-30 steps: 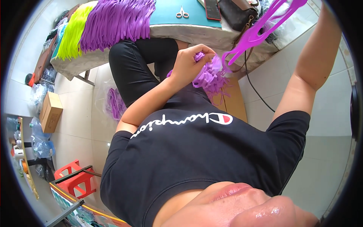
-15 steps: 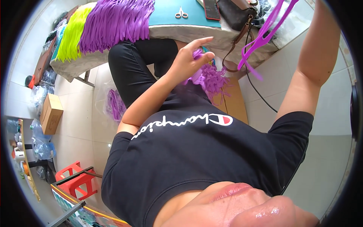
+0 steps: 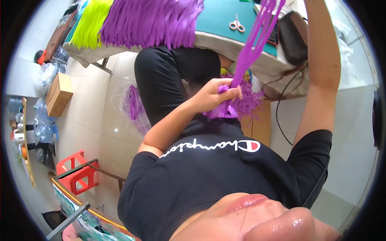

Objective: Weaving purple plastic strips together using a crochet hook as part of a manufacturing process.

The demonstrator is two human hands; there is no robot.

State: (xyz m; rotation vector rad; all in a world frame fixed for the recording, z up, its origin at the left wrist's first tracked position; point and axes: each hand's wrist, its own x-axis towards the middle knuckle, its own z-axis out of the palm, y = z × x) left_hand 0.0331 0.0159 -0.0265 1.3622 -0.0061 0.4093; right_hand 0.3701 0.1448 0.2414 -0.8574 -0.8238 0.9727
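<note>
My left hand is closed around the lower end of some long purple strips above my lap. From this fist the strips run taut up past the top edge of the picture. My right forearm reaches up at the right, its hand out of sight. Crinkled purple strips hang in a loose bunch beside and below my left hand. On the table, a thick row of purple strips drapes over the edge next to a yellow-green row.
Scissors lie on the teal mat. A dark bag sits at the table's right end, with a cable hanging below. A plastic bag of purple strips, a cardboard box and a red stool are on the floor.
My left hand had its index finger stretched out and now grips the purple strips. Those strips dangled loose at the upper right before; now they are drawn straight. The whole view has shifted.
</note>
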